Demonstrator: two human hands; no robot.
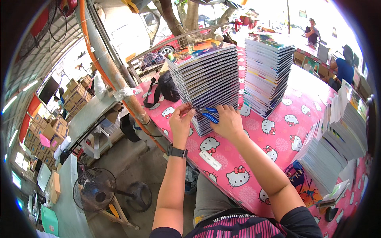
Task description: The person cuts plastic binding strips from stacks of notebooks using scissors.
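Your right hand (228,123) is closed around the blue-handled pliers (211,110), whose handles stand spread; your left hand (182,119) has thumb and fingers drawn close at the near corner of the tall stack of bound books (206,75), though whether they pinch anything, you cannot tell from here; the stack stands upright on the pink tablecloth (254,154), at the table's left side, with the black bag (168,87) just beyond it to the left.

The step looks like work on the binding ends along that corner, one book at a time; to do it well, let the left fingertips brace the binding from the left and leave the pliers a free path from the right; the tool's nose is very near those fingers, so check that skin is out of its bite before you squeeze; set the nose square on the end alone, away from cover and page edges, which could nick or bend; squeeze firmly and briefly, without tugging, since a pull toward you could shift the tall pile; work down row by row so that no book is missed; give the second stack (268,75), just beside it on the right, enough room that your right elbow and forearm need not knock it.
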